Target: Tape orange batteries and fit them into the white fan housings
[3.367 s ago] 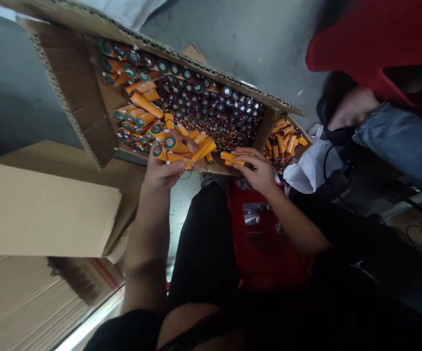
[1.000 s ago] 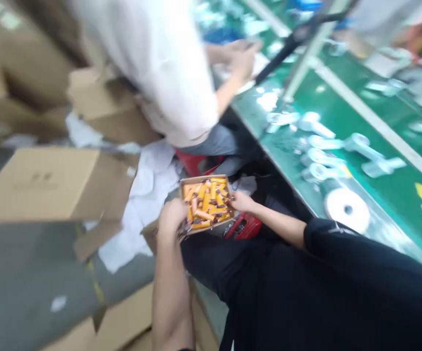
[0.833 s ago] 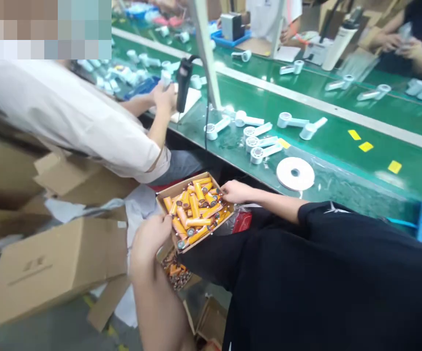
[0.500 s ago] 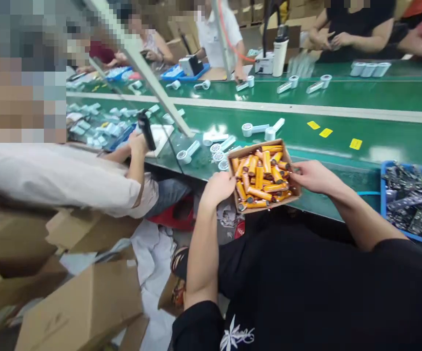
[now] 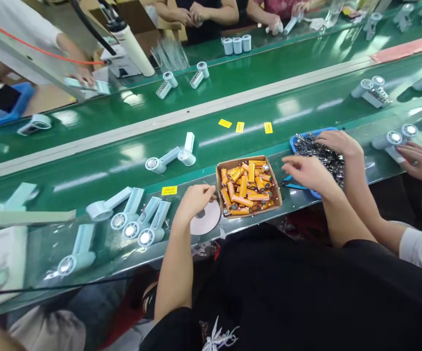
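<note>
At left, a row of pale blue units (image 5: 147,239) lies on the bench, with a yellow label (image 5: 169,190) just behind its right end. The left hand (image 5: 197,199) comes next, its fingers loosely bent and released, hovering partly over a white reel (image 5: 207,222). Their tips are just beside the left wall of the box (image 5: 276,187); whether they touch it, I cannot tell. The box sits on the bench (image 5: 291,201) between the two hands, heaped with orange cells (image 5: 243,187) lying at all angles. Just right of it, the right hand (image 5: 306,170) is raised, free of any grip, its fingers pointing back toward the box, apart from its wall. Farther right, a co-worker's hand (image 5: 338,141) reaches over dark parts (image 5: 333,168) in a blue bin (image 5: 292,143).
</note>
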### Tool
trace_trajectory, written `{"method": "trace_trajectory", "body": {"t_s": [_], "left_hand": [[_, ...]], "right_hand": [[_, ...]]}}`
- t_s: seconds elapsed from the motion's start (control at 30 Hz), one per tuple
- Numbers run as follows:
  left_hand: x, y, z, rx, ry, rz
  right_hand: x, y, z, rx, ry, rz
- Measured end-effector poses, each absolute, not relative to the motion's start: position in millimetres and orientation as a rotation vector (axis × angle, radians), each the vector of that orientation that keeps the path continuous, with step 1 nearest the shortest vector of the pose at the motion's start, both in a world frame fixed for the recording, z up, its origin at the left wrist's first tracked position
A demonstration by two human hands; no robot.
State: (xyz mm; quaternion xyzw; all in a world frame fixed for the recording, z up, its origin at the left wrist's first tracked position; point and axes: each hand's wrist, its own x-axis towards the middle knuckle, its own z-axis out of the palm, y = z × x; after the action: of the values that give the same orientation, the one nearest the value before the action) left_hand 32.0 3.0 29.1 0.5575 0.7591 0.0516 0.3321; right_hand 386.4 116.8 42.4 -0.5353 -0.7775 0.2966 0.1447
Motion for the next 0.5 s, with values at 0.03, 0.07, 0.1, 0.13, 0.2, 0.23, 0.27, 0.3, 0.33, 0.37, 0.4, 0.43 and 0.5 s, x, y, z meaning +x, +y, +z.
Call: {"method": "trace_trajectory", "body": {"t_s": [0.03,0.07,0.1,0.13,0.2,0.23,0.27,0.3,0.33,0.37,0.4,0.43,0.5], "left_hand": [[22,-8,29,1.425,1.989,0.241],[12,-21,28,1.386,2.009,0.363],[3,-35,26,1.342,2.038,0.486],[-5,-51,24,1.301,2.065,0.588],[-14,-86,15,1.221,2.108,0.725],[-16,-105,10,1.172,2.121,0.783],[-15,-124,4,1.115,2.128,0.839],[-12,-143,-2,1.05,2.131,0.899],[-7,-161,-8,0.98,2.129,0.97],[-1,-176,-14,0.904,2.115,1.054],[7,-187,-18,0.822,2.071,1.15],[17,-194,-21,0.73,1.987,1.258],[43,-197,-22,0.519,1.665,1.483]], "right_hand": [[386,125,47,-1.503,-2.245,0.75],[382,134,49,-1.452,-2.3,0.69],[376,142,49,-1.399,-2.395,0.678],[368,148,47,-1.352,-2.505,0.703],[352,155,40,-1.293,-2.69,0.778],[347,156,37,-1.276,-2.739,0.803],[346,156,37,-1.26,-2.751,0.822],[347,155,40,-1.241,-2.725,0.834],[350,152,45,-1.221,-2.659,0.837],[353,148,54,-1.201,-2.558,0.83],[356,142,64,-1.174,-2.437,0.817],[355,136,75,-1.121,-2.33,0.812],[342,118,90,-0.895,-2.255,0.866]]}}
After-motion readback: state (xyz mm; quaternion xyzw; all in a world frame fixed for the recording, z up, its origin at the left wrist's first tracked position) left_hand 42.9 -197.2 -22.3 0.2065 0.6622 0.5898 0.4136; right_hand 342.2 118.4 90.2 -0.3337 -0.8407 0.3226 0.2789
